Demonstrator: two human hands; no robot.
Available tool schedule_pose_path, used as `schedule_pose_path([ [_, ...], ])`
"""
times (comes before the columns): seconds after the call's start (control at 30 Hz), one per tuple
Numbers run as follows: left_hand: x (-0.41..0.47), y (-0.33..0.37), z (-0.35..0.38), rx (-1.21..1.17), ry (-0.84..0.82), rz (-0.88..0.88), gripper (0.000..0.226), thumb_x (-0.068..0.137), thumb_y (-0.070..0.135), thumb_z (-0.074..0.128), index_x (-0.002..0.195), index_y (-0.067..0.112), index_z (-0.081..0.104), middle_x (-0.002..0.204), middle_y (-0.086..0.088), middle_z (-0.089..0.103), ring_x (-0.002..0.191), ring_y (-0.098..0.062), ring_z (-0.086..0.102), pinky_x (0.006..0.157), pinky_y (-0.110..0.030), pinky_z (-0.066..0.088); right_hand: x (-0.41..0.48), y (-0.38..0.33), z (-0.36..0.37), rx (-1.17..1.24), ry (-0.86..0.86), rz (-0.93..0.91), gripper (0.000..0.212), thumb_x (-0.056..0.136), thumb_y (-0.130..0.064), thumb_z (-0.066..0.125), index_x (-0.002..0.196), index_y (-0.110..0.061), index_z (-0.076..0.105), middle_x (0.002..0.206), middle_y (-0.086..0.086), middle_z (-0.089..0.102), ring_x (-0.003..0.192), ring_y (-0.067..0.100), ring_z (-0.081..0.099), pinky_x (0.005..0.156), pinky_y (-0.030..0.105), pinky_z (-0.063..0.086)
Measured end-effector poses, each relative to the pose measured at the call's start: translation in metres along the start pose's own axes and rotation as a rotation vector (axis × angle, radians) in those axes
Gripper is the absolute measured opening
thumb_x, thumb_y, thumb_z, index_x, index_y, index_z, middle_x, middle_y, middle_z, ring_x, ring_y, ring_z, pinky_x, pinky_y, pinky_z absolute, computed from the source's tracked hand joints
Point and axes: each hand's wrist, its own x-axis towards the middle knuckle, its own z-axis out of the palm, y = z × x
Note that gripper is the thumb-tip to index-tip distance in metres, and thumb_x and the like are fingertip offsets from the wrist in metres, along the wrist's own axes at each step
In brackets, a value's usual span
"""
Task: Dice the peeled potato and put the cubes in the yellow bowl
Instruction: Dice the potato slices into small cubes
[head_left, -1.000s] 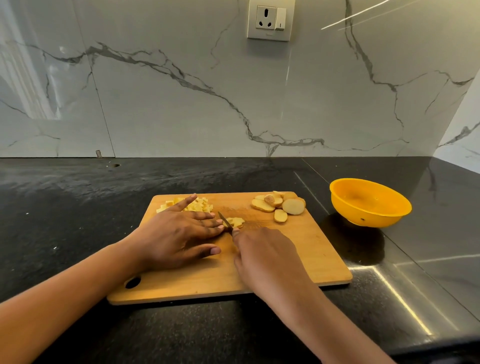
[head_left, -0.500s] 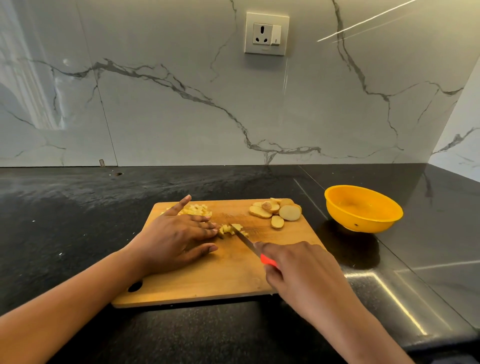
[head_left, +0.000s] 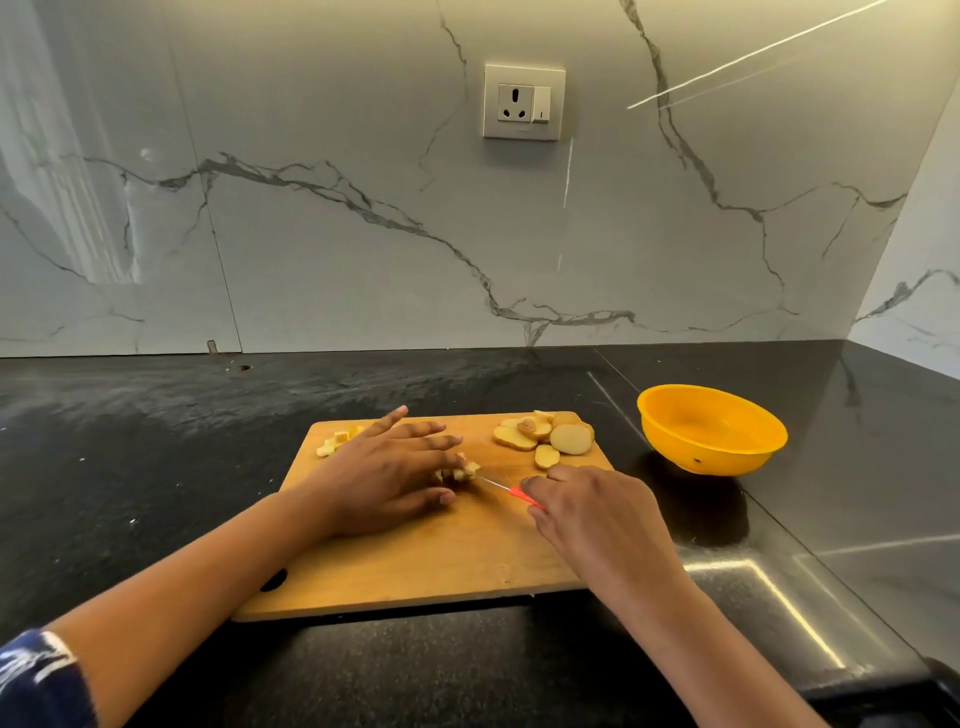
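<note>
- My left grip (head_left: 384, 473) lies flat on the wooden cutting board (head_left: 441, 566). It is released, with the fingers straight and spread, and the fingertips press down on a small cluster of potato pieces (head_left: 464, 472).
- My right grip (head_left: 597, 519) is clenched round the red handle of the knife (head_left: 511, 491). The thin blade points left, with its tip at that cluster.
- The pieces under my fingertips are pale yellow, small and blocky, and my fingers partly hide them.
- A pile of diced cubes (head_left: 336, 442), the same pale yellow, sits at the board's far left corner, partly behind my left grip.
- Round potato slices (head_left: 545, 439), pale with tan edges, overlap in a heap at the board's far right corner. One smaller slice lies just in front of the heap.
- The yellow bowl (head_left: 711, 431) stands upright on the black table (head_left: 156, 467), to the right of the board and apart from it.
</note>
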Motion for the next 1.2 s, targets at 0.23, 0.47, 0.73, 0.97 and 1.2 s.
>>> schedule_pose_path([
  [0.23,-0.007,-0.013,0.000,-0.149,0.200,-0.098,0.075,0.076,0.084,0.020,0.121,0.038,0.059,0.122,0.016,0.061,0.121,-0.002,0.047,0.114,-0.030,0.002,-0.006,0.021,-0.011,0.018,0.050,0.114,0.031,0.099,-0.039,0.045,0.126,-0.032,0.058,0.105,-0.010,0.064,0.093,0.010,0.060,0.072,0.022,0.047],
  [0.47,0.036,0.013,-0.004,-0.234,-0.030,-0.020,0.037,0.092,0.045,0.051,0.126,0.031,0.055,0.129,0.018,0.051,0.120,0.003,0.042,0.113,-0.024,0.016,0.036,0.028,0.004,0.076,0.199,0.348,0.028,0.096,-0.037,0.052,0.118,-0.026,0.065,0.099,-0.006,0.069,0.088,0.011,0.064,0.067,0.021,0.048],
  [0.73,0.015,-0.024,-0.007,-0.098,0.160,-0.037,0.008,0.088,0.026,0.064,0.092,0.024,0.070,0.095,0.008,0.068,0.089,-0.005,0.061,0.118,-0.040,0.011,0.032,0.036,0.023,0.166,0.170,0.363,0.030,0.095,-0.039,0.055,0.122,-0.030,0.063,0.101,-0.007,0.070,0.092,0.012,0.064,0.070,0.024,0.051],
  [0.97,0.011,-0.021,-0.019,-0.065,0.377,-0.041,0.029,0.081,0.029,0.051,0.102,0.023,0.071,0.103,0.005,0.071,0.096,-0.009,0.063,0.111,-0.042,0.016,0.035,0.036,0.026,0.210,0.194,0.378,0.031,0.094,-0.039,0.057,0.123,-0.029,0.063,0.101,-0.008,0.071,0.090,0.011,0.064,0.069,0.023,0.050],
  [1.2,0.023,-0.013,-0.007,0.106,0.026,0.008,0.032,0.096,0.038,0.048,0.126,0.033,0.057,0.135,0.014,0.052,0.129,-0.003,0.043,0.113,-0.034,-0.011,0.041,0.048,0.026,0.220,0.224,0.423,0.033,0.093,-0.039,0.058,0.122,-0.026,0.064,0.103,-0.006,0.071,0.094,0.011,0.064,0.064,0.019,0.040],
])
